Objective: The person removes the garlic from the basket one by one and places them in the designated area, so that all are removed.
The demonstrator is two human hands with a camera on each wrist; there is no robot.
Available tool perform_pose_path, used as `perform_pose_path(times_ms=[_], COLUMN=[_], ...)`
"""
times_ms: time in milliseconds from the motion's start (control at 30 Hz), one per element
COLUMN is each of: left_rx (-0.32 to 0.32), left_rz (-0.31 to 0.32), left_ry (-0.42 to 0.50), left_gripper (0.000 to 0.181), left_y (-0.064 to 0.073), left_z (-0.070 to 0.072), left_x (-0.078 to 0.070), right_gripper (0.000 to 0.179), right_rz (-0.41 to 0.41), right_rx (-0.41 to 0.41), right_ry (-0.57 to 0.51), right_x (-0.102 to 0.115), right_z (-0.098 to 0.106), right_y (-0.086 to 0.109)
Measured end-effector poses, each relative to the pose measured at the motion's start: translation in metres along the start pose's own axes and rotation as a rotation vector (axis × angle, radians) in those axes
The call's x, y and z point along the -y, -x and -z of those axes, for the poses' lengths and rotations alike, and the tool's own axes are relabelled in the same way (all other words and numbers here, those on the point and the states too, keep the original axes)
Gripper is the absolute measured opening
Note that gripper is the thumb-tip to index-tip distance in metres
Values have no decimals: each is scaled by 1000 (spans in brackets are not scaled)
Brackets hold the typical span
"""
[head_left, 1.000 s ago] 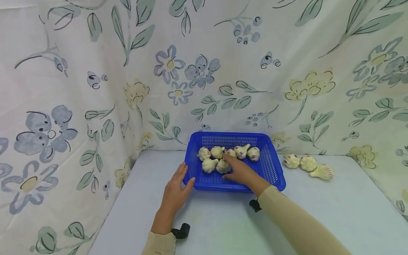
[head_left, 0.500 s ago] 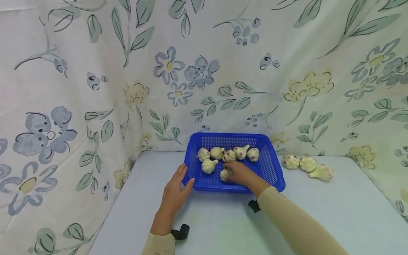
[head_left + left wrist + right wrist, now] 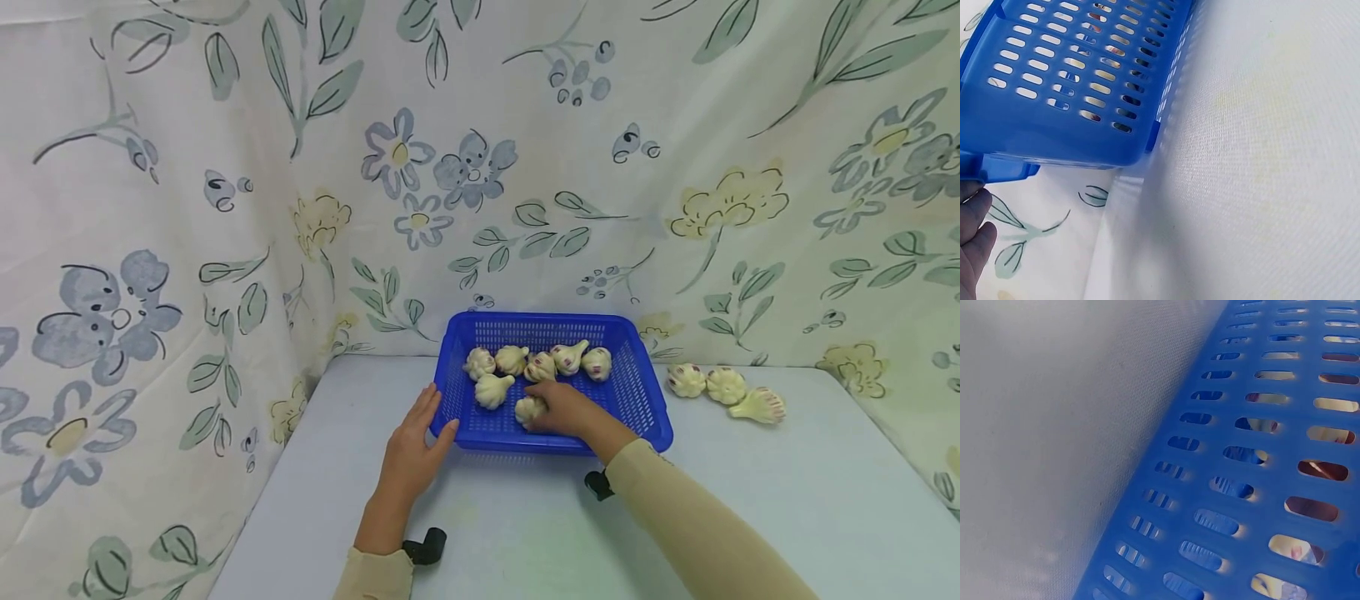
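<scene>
A blue slotted plastic basket (image 3: 630,408) holds several garlic bulbs, most of them in its back and left parts. My right hand (image 3: 564,410) reaches over the front rim and grips one garlic bulb (image 3: 529,412) low in the basket, near the front middle. Just left of it lies another garlic bulb (image 3: 492,391). At the basket's left side my left hand (image 3: 411,450) rests with straight fingers along the rim. In the left wrist view its fingers (image 3: 977,240) show beside the basket's rim. Basket slots fill much of the right wrist view, hiding most of the right hand.
Outside the basket, to its right, garlic bulbs (image 3: 726,386) lie in a short row on the white table (image 3: 510,533). A floral curtain (image 3: 480,167) hangs behind and to the left. Black wrist mounts (image 3: 426,546) sit on both wrists.
My right hand has taken hold of a garlic bulb and drawn it slightly forward and right, away from the bulbs beside it. The left hand has stayed at the basket's left rim.
</scene>
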State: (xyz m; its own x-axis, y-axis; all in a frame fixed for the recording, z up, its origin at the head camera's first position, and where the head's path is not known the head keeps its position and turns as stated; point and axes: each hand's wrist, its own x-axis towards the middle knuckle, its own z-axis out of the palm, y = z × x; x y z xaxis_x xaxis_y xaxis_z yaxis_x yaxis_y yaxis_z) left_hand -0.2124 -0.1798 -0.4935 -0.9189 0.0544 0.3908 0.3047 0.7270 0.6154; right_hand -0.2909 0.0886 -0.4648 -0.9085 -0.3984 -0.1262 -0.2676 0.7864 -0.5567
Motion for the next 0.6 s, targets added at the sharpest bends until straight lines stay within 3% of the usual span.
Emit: perform_pose_path(times_ms=[600], left_rx=[-5], left_rz=[-9], left_ry=[-11], left_gripper=[67], left_y=[0], left_z=[0], left_x=[1], right_gripper=[59], right_rz=[-1], right_rx=[2], right_ry=[9], right_x=[-1], right_z=[0], right_y=[1])
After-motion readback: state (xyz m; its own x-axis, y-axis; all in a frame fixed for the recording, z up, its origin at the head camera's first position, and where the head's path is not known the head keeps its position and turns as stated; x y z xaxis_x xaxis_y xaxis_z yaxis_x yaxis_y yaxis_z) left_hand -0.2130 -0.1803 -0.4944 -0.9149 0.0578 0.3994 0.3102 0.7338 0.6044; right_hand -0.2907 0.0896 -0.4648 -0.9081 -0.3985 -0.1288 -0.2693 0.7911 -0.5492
